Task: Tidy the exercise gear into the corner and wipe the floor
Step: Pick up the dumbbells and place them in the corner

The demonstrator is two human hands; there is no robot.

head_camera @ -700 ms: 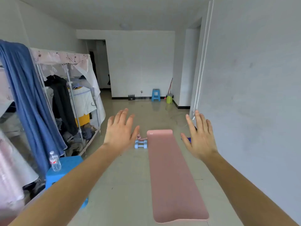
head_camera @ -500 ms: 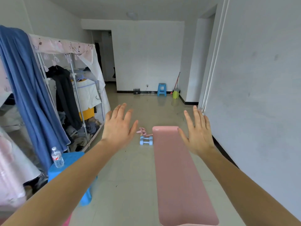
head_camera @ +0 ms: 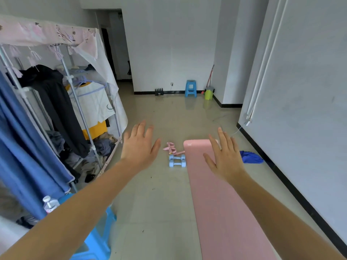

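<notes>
A long pink exercise mat point(head_camera: 221, 203) lies unrolled on the tiled floor, running away from me. Just left of its far end sit two light-blue dumbbells point(head_camera: 177, 160) with a pink resistance band point(head_camera: 171, 147) behind them. A blue cloth point(head_camera: 250, 156) is crumpled on the floor right of the mat, near the wall. My left hand point(head_camera: 139, 145) is held out, palm down, fingers spread, left of the dumbbells. My right hand point(head_camera: 226, 156) hovers the same way over the mat's far part. Both hands hold nothing.
A fabric wardrobe point(head_camera: 62, 94) full of clothes lines the left side, with a blue curtain point(head_camera: 22, 147). A blue stool point(head_camera: 97, 237) with a water bottle point(head_camera: 49, 204) stands at lower left. Far off stand another blue stool point(head_camera: 191, 88), a green bin point(head_camera: 209, 93) and a broom.
The view has tilted down and moved forward, so the mat, dumbbells and blue cloth appear closer. Both hands stay open and outstretched, a little nearer the mat's far end.
</notes>
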